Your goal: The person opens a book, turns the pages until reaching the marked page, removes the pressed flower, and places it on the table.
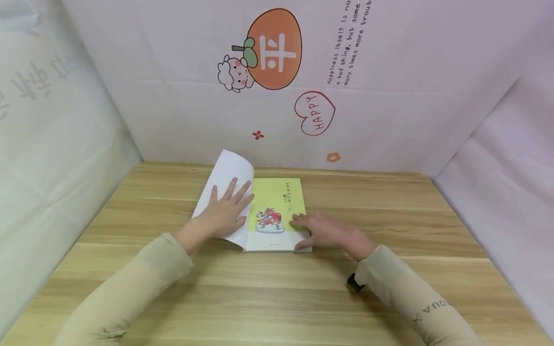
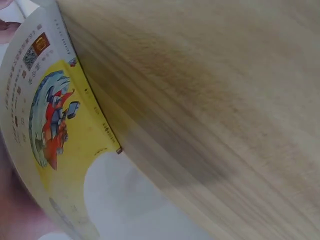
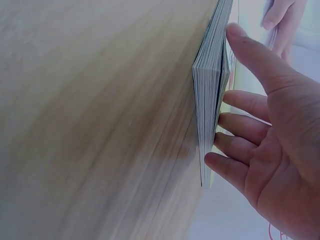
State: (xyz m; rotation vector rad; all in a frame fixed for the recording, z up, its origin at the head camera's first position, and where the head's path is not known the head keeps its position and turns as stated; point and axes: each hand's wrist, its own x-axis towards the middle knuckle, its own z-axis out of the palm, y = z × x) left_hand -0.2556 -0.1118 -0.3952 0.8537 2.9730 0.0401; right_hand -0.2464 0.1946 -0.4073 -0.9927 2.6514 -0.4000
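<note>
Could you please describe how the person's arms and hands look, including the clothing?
The left hand and right hand are bare. The left sleeve and right sleeve are long and beige; the left bears dark marks, the right dark lettering. A small black object shows at the right cuff.

A person wears long, softly creased sleeves of pale beige. The right cuff is a shade greyer, with a small black object of unclear kind just beside it. Dark, spaced lettering marks the right sleeve elbow-ward of the right cuff. Well left of the right cuff, the matching left sleeve bears dark print, partly lost in folds.
</note>
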